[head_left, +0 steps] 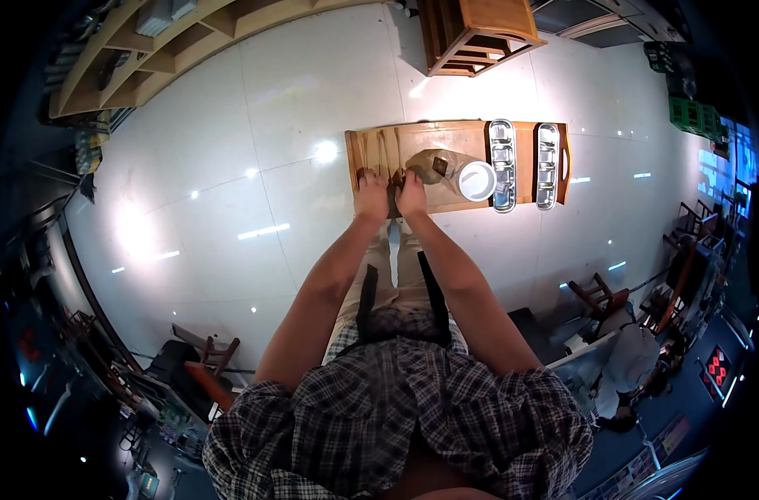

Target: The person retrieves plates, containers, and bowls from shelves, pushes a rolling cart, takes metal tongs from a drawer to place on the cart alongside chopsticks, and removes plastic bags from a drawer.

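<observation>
My left hand [370, 197] is at the near left end of a wooden tray [442, 128], fingers curled down. Close beside it, my right hand [410, 197] also has its fingers bent together. Something small and dark lies between and under the fingertips; I cannot make out what it is. Just beyond my hands, several thin stick-like things [381, 150] lie lengthwise away from me. To the right of my right hand sits a crumpled brown paper bag [448, 167], with a white round container [477, 182] next to it.
Two metal trays with compartments [502, 156] [547, 167] lie across the right part of the wooden tray. A wooden cabinet [479, 37] stands beyond, with shelving [171, 58] at the far left. Chairs [598, 293] and a green crate [694, 117] are at the right.
</observation>
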`<state>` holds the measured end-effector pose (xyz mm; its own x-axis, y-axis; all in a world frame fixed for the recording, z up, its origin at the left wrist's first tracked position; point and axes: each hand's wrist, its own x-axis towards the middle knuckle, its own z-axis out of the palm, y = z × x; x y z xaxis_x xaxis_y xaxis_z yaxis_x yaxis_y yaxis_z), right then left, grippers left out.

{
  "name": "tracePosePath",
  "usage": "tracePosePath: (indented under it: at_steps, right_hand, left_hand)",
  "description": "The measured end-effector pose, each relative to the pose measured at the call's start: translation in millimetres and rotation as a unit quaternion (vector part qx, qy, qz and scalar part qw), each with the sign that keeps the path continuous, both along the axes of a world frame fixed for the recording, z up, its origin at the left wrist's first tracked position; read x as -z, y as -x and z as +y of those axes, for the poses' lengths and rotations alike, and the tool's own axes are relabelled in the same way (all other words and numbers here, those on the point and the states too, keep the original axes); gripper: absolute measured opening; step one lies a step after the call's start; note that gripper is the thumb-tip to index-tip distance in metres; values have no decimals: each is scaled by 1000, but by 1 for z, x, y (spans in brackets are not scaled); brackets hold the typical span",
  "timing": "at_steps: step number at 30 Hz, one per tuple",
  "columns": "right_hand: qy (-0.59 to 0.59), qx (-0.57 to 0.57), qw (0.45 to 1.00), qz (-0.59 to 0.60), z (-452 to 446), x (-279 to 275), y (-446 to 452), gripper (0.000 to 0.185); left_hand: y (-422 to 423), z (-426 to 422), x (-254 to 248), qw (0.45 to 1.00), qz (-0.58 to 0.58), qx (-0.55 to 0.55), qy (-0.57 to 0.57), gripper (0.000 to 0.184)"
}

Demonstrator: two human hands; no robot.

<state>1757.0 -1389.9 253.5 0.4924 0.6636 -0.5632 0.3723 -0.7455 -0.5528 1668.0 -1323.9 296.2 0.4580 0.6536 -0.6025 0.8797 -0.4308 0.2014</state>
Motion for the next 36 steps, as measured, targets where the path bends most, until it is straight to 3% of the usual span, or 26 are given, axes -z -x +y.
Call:
tracePosePath:
  at_steps: [1, 3, 6, 12, 19, 24, 28, 36]
  right_hand:
    - [1, 5, 1000, -1, -2, 1, 1, 44]
    - [-55, -40, 997, -35, -5, 4, 3, 41]
    - [-73, -101, 991, -42, -24, 6, 10, 44]
    - [-31, -66, 997, 1, -25, 3, 17, 56]
    - [-4, -83, 996, 33, -8, 11, 10, 59]
    - [29, -92, 994, 56, -5, 15, 9, 55]
    - [13, -82, 994, 68, -13, 17, 15, 52]
    - [-89, -52, 990, 92, -10, 10, 12, 44]
  left_hand:
    - [3, -1, 0, 1000, -1, 5, 1, 26]
    - [10, -3, 2, 988, -16, 148, -28, 28]
    - [24, -20, 9, 977, -12, 205, -48, 32]
    - [26, -29, 21, 978, 69, 194, -16, 52]
    - [17, -12, 23, 972, 113, 201, 34, 59]
    - [12, -7, 17, 982, 30, 14, 184, 69]
    - [16, -13, 22, 980, -8, -17, 199, 77]
    - [20, -15, 22, 974, -59, -86, 203, 65]
